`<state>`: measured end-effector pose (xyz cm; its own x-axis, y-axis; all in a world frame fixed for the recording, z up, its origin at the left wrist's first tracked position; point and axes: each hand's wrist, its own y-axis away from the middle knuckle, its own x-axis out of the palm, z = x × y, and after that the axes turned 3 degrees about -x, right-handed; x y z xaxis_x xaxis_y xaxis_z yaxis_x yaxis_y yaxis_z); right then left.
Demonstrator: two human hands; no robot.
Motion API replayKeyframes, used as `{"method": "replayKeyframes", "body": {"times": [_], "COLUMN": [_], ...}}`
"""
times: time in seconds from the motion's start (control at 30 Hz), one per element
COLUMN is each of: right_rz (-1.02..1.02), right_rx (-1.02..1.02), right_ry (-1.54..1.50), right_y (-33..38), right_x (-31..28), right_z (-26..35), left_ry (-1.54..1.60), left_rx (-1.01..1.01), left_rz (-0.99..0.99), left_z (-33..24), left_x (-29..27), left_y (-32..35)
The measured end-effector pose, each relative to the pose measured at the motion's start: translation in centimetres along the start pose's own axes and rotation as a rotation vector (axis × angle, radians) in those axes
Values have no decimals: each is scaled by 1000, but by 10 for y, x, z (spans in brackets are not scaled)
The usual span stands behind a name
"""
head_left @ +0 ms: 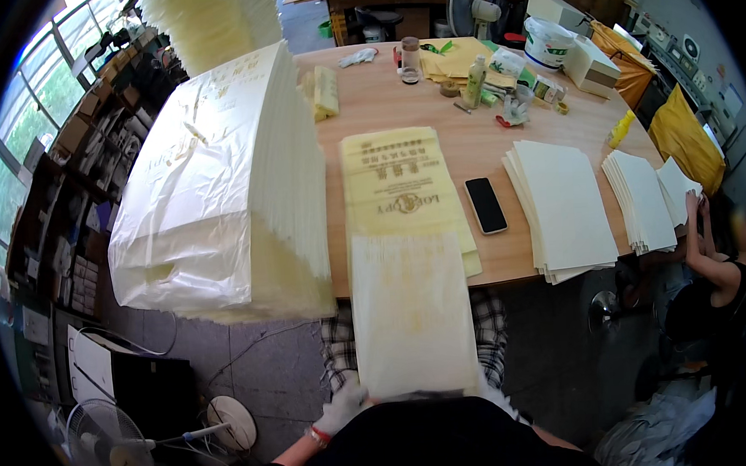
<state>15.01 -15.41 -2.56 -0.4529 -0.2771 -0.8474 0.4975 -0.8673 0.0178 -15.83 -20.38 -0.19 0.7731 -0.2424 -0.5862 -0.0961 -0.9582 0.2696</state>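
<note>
Wooden table (478, 147) held stacked yellow bags (400, 189) before me; I saw my gloved left hand (342, 408) gripping the near edge of a pale sheet (411, 315), drawn toward my lap. Right hand's grip I couldn't tell, hidden.

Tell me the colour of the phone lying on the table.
Black; the phone shows best in the head view, beside the pale yellow bags.
</note>
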Motion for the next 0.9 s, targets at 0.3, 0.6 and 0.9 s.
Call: {"method": "replayKeyframes", "body": {"times": [0.3, 0.6, 0.9], "right_rz": [-447, -472, 8], "right_rx": [86, 662, -65], "right_ry": [-332, -1094, -1719], "right_y": [-45, -35, -135], "right_x": [-19, -15, -40], "right_z": [-9, -55, 63], "left_ry": [202, 196, -53], "left_rx": [39, 422, 1000], "left_rz": [-426, -383, -434], "left_z": [18, -45, -165], "left_x": [18, -7, -136], "left_y": [-33, -75, -41]}}
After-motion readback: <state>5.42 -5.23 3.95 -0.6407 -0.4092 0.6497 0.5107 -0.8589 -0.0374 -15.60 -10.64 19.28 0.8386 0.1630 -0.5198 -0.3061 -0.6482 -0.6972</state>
